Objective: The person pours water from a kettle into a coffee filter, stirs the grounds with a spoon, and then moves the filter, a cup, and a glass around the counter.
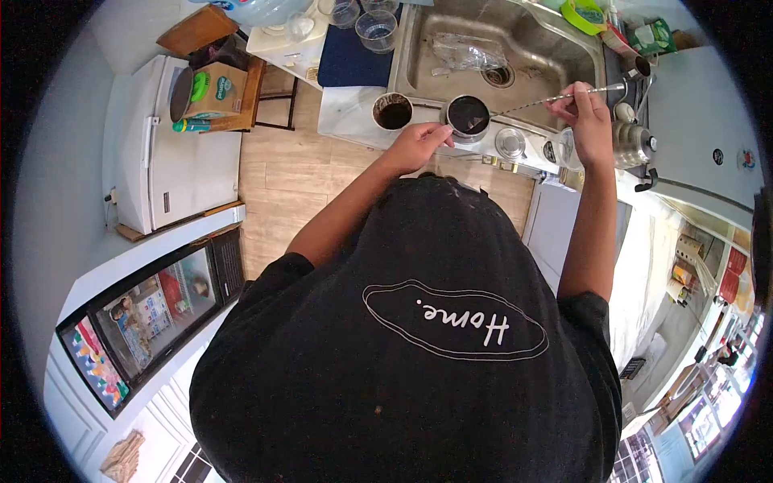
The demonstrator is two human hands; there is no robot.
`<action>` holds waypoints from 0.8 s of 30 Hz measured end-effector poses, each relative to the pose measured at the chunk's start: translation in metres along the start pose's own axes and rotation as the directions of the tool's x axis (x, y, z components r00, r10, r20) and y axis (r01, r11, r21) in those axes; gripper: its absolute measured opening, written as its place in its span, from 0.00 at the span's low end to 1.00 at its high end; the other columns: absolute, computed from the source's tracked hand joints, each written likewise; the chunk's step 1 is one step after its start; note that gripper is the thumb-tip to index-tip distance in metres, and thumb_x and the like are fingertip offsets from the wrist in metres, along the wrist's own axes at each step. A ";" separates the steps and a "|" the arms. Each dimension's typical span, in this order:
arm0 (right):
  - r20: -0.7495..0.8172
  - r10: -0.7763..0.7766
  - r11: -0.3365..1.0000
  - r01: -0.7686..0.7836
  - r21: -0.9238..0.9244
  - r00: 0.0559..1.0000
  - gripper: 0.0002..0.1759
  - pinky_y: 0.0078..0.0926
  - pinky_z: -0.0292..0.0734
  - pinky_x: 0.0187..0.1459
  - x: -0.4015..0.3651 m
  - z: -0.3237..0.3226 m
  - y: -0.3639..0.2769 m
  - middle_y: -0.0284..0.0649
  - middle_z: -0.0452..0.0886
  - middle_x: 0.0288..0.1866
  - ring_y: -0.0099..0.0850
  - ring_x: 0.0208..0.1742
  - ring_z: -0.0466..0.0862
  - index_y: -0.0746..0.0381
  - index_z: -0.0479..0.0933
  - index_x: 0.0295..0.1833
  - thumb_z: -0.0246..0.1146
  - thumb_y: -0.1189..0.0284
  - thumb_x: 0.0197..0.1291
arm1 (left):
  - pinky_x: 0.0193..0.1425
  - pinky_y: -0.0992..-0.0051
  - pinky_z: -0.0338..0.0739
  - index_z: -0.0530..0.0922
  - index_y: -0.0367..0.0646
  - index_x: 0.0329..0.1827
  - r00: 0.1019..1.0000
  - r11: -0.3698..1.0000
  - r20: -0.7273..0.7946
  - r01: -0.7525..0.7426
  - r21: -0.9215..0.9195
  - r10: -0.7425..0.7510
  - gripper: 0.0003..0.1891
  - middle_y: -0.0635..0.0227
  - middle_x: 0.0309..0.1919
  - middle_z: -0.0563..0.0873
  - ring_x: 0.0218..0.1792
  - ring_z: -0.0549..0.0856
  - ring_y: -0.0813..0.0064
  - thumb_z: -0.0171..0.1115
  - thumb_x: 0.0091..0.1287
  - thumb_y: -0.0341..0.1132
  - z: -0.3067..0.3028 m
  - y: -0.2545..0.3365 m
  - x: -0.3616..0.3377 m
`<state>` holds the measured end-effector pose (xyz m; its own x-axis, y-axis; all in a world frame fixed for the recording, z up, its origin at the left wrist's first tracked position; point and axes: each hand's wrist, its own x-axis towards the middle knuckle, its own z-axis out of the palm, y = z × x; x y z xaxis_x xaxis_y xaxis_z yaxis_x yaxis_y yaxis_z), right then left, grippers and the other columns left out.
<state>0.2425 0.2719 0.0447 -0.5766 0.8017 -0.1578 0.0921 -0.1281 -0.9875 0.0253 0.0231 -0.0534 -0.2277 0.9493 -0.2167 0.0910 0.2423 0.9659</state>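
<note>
My left hand (423, 148) pinches the near left side of a metal cup (485, 132) with dark contents, on the counter edge in front of the sink. Between the fingers of my right hand (589, 121) is a long twisted bar spoon (531, 105). It slants down to the left, its lower end at the cup's right rim. Left of this cup stands a second cup (376, 114) with dark brown stuff inside. To its right, a small clear glass container (510, 143) sits on the counter, and a clear cup (570, 150) stands below my right hand.
Behind the cups is a steel sink (405, 68) holding a crumpled clear plastic bag (467, 52). Clear plastic cups (376, 32) stand on a dark mat (354, 64) at the left. A stainless kettle (632, 145) is right of my right hand. A green basin (581, 16) sits behind the sink.
</note>
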 end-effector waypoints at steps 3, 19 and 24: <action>-0.003 -0.008 0.993 0.008 0.115 1.000 0.16 0.33 0.83 0.53 -0.007 -0.011 0.009 0.40 0.82 0.37 0.30 0.41 0.86 0.63 0.76 0.46 0.51 0.61 0.80 | 0.55 0.70 0.76 0.84 0.34 0.41 0.999 0.999 -0.030 0.017 -0.028 -0.018 0.21 0.66 0.36 0.87 0.42 0.83 0.75 0.50 0.81 0.43 0.005 0.004 -0.001; 0.028 0.059 0.947 -0.065 0.315 0.998 0.17 0.47 0.82 0.59 -0.060 -0.025 0.039 0.50 0.86 0.48 0.45 0.60 0.84 0.64 0.74 0.53 0.46 0.63 0.82 | 0.49 0.70 0.75 0.85 0.42 0.43 0.980 0.985 -0.099 0.168 -0.031 -0.170 0.21 0.70 0.40 0.87 0.45 0.82 0.77 0.50 0.79 0.49 0.012 0.017 -0.008; 0.080 0.045 0.909 -0.074 0.411 0.996 0.18 0.50 0.82 0.60 -0.065 -0.029 0.056 0.50 0.86 0.49 0.46 0.61 0.84 0.64 0.75 0.53 0.46 0.61 0.82 | 0.49 0.69 0.75 0.85 0.43 0.44 0.980 0.986 -0.116 0.158 -0.045 -0.162 0.21 0.71 0.41 0.87 0.47 0.83 0.77 0.49 0.79 0.49 0.014 0.013 -0.008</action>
<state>0.3085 0.2290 -0.0005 -0.6347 0.7459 -0.2019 -0.2068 -0.4156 -0.8857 0.0417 0.0213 -0.0412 -0.3504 0.8677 -0.3525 0.0098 0.3797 0.9251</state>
